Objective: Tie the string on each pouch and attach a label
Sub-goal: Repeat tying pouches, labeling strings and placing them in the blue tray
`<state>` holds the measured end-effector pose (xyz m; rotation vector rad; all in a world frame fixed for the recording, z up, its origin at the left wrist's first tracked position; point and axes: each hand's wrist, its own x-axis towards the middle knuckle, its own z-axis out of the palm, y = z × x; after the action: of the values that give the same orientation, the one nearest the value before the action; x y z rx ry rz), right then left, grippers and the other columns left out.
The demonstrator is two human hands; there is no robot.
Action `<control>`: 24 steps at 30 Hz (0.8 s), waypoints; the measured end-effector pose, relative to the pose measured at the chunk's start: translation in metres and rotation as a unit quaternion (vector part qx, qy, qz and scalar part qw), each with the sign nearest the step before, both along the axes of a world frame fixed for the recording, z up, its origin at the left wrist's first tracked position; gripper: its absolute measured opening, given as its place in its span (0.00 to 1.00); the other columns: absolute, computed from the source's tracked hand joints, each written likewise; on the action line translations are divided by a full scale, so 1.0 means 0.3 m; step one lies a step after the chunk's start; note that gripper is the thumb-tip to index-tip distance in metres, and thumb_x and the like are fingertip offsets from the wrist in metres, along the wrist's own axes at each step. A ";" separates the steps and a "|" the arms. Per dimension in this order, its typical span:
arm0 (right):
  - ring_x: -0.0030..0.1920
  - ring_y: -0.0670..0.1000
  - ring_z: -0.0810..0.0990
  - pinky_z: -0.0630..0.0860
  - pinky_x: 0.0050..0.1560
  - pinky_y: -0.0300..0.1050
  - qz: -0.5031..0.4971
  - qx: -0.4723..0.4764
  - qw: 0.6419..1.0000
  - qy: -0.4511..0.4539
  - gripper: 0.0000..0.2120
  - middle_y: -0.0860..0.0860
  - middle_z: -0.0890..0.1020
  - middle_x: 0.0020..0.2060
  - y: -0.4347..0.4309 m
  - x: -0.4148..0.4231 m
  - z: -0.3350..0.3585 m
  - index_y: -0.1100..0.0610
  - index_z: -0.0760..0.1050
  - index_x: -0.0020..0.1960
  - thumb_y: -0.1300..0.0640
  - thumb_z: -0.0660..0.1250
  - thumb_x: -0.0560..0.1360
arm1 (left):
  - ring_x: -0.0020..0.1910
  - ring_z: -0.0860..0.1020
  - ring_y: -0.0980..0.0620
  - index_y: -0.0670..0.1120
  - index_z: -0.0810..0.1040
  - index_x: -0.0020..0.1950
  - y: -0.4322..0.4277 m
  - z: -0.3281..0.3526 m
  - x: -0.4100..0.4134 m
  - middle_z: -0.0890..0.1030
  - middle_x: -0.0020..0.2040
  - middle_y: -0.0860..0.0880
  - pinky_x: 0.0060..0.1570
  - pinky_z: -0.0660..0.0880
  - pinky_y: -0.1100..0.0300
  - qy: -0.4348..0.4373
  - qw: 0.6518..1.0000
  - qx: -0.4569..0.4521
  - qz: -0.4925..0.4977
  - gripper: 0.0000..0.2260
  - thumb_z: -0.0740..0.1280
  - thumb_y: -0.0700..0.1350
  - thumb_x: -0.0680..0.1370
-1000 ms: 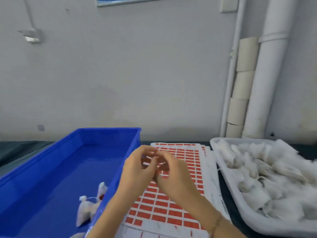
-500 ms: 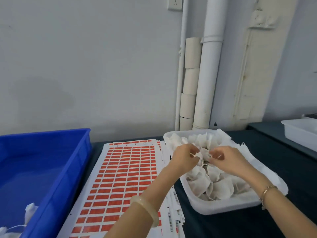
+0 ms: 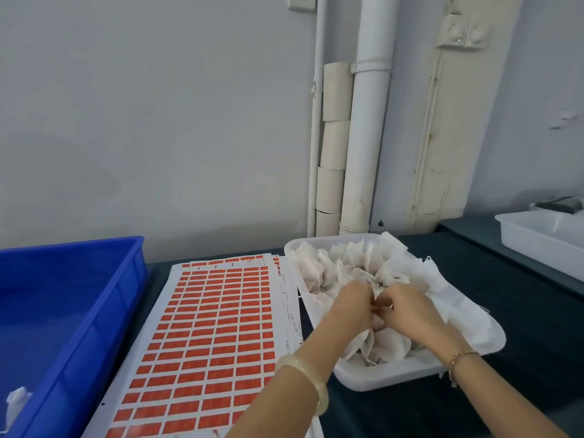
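The head camera, the only view, looks down on a dark worktop set against a pale wall. Both hands meet over the white tray to the right of centre. The left hand and the right hand have their fingers curled inward, and together they grasp one pouch by its bunched top, just above the heap. The fingertips are turned away behind the knuckles, so the exact pinch is hidden, and no string can be made out between them.

The heap of white pouches fills the tray, which is lined with crumpled white paper that spills over its right rim. The near part of the heap is covered by the wrists. A pale bangle sits on the left wrist and a thin gold bracelet on the right.

Just left of the tray lies a stack of label sheets in rows of orange-red rectangles; their print is too small to read, and the near edge is cut off by the frame. Further left stands a blue bin, also cut off. One white pouch in the bin shows in its near corner, only in part.

At the far right, a second white tray runs out of frame. White pipes climb the wall behind.
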<state>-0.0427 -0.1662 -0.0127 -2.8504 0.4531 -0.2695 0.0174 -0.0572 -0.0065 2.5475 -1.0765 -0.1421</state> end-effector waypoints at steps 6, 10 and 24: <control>0.32 0.42 0.76 0.71 0.31 0.38 0.019 0.063 0.989 -0.134 0.10 0.44 0.79 0.28 -0.010 -0.006 0.047 0.46 0.81 0.34 0.54 0.71 0.74 | 0.45 0.79 0.44 0.36 0.83 0.47 0.039 0.020 0.024 0.83 0.43 0.40 0.45 0.73 0.56 0.014 0.975 -0.220 0.019 0.07 0.66 0.39 0.77; 0.31 0.40 0.78 0.72 0.35 0.29 0.047 0.116 0.962 -0.243 0.02 0.42 0.81 0.29 0.022 -0.003 0.127 0.52 0.84 0.39 0.55 0.76 0.70 | 0.39 0.78 0.50 0.40 0.82 0.46 0.096 0.073 0.043 0.83 0.41 0.45 0.42 0.75 0.62 -0.005 0.946 -0.324 0.030 0.07 0.70 0.44 0.76; 0.31 0.46 0.83 0.77 0.34 0.31 0.171 0.342 0.876 -0.293 0.09 0.44 0.85 0.33 0.277 0.001 0.272 0.47 0.83 0.41 0.62 0.74 0.70 | 0.25 0.72 0.62 0.48 0.76 0.32 0.463 0.207 0.006 0.76 0.26 0.56 0.27 0.68 0.72 0.032 0.879 -0.465 0.101 0.15 0.75 0.56 0.69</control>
<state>-0.0424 -0.0831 0.0690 -1.9659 -0.0848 -0.7070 0.0192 0.0816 0.0555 1.7270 -0.6081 0.2861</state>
